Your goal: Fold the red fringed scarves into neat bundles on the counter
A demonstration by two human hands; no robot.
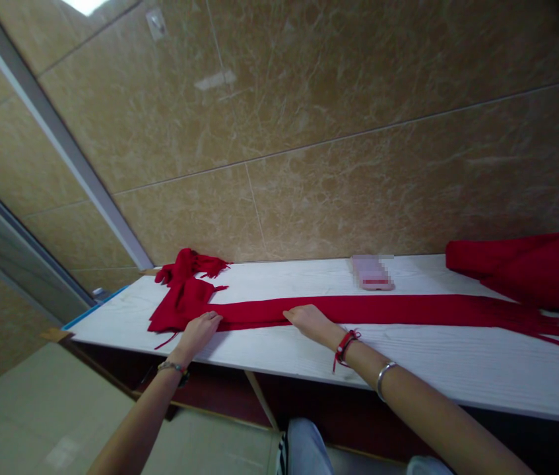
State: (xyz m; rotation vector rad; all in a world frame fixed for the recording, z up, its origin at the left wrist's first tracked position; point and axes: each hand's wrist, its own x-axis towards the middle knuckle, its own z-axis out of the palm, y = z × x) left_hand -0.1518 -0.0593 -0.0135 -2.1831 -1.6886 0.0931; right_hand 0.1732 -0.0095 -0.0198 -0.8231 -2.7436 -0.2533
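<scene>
A long red scarf [388, 309] lies stretched in a narrow strip along the white tabletop [269, 351], its fringe spread at the right end. My left hand [201, 332] grips the scarf's near edge close to its left end, fingers closed on the cloth. Farther right, my right hand [307, 321] pinches the same edge around the middle of the strip. At the left end the red fabric is bunched, and I cannot tell whether that bunch is part of this scarf or a separate piece.
More crumpled red cloth with fringe [187, 265] sits at the back left. A pink phone-like object [373, 272], partly blurred, lies near the wall. A large red cloth pile [531, 270] occupies the right end. Tan marble-look wall [333, 191] rises behind; open shelves [220, 396] are below.
</scene>
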